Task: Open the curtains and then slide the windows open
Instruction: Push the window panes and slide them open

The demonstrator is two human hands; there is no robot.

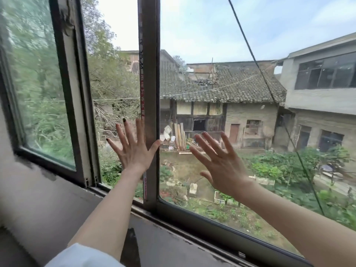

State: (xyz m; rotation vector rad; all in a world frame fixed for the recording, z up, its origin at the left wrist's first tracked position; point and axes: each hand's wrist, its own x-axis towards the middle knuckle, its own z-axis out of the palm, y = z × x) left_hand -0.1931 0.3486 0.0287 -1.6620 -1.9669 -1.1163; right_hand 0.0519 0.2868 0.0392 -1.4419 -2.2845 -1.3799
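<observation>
A dark-framed sliding window fills the view. My left hand (133,146) is spread flat, fingers straight, with its thumb against the upright stile (151,83) of the right-hand sash. My right hand (217,162) lies flat with straight fingers on the glass of that right sash (231,83). Between the stile and the left sash (71,105) there appears to be an open gap showing trees. No curtain is in view.
The window's bottom track (192,226) runs diagonally from left to lower right, above a grey sill (57,199). Outside are old tiled-roof houses, a garden and a dark cable crossing the right pane.
</observation>
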